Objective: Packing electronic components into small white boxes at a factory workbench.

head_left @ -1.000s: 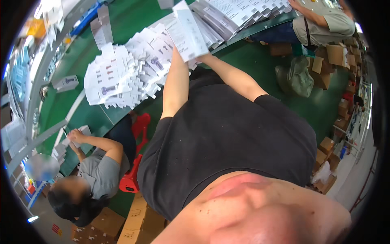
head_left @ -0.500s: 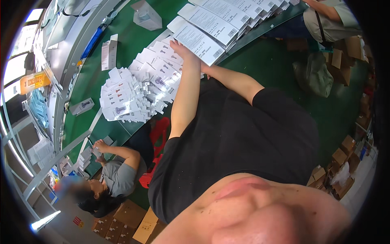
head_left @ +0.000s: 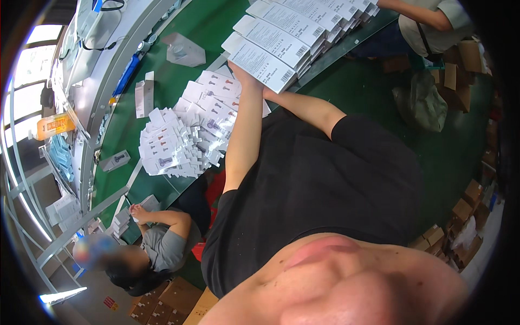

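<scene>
Rows of stacked white cartons (head_left: 261,63) with printed tops lie along the table's far right side. Against the nearest stack's left edge is my left hand (head_left: 245,77), its fingers hidden by the cartons. My right hand (head_left: 269,93) is at the same stack's near edge, mostly covered by the cartons and my left wrist, so its fingers do not show. To the left of my left forearm spreads a loose heap of flat white cartons (head_left: 176,138) with small product pictures.
On the green table (head_left: 122,89) stand an upright white carton (head_left: 144,96), a clear-sided box (head_left: 184,50) and a small box (head_left: 115,161). A co-worker (head_left: 170,244) sits at lower left handling small boxes; another person (head_left: 428,30) stands at upper right. Cardboard boxes (head_left: 463,208) line the floor.
My left hand's fingers, visible before beside the stack, are now hidden behind it. My view has shifted slightly. The co-worker's hands have come together.
</scene>
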`<state>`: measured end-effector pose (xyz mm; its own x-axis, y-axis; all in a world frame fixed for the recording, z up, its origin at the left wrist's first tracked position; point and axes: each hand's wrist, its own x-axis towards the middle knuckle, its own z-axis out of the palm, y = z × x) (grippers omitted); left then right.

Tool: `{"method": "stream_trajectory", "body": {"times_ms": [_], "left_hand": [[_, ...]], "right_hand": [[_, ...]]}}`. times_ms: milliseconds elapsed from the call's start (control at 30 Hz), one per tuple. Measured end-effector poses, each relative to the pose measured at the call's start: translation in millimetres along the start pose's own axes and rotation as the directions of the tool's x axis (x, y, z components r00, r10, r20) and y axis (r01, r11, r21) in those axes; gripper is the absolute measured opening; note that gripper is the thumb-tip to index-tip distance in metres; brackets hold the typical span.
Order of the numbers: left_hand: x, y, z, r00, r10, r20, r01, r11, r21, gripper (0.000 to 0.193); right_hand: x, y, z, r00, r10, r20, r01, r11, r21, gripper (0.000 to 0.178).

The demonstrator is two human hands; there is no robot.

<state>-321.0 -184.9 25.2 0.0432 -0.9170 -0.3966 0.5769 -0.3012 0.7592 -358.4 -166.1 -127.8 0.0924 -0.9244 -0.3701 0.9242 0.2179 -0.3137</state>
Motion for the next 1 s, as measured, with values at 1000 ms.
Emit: {"method": "stream_trajectory", "body": {"times_ms": [1000], "left_hand": [[-47, -34, 39, 0.853, 0.342, 0.395, -0.521, 0.621, 0.586, 0.053]], "right_hand": [[12, -72, 4, 0.785, -0.527, 0.325, 0.258, -0.199, -0.945, 0.060]]}}
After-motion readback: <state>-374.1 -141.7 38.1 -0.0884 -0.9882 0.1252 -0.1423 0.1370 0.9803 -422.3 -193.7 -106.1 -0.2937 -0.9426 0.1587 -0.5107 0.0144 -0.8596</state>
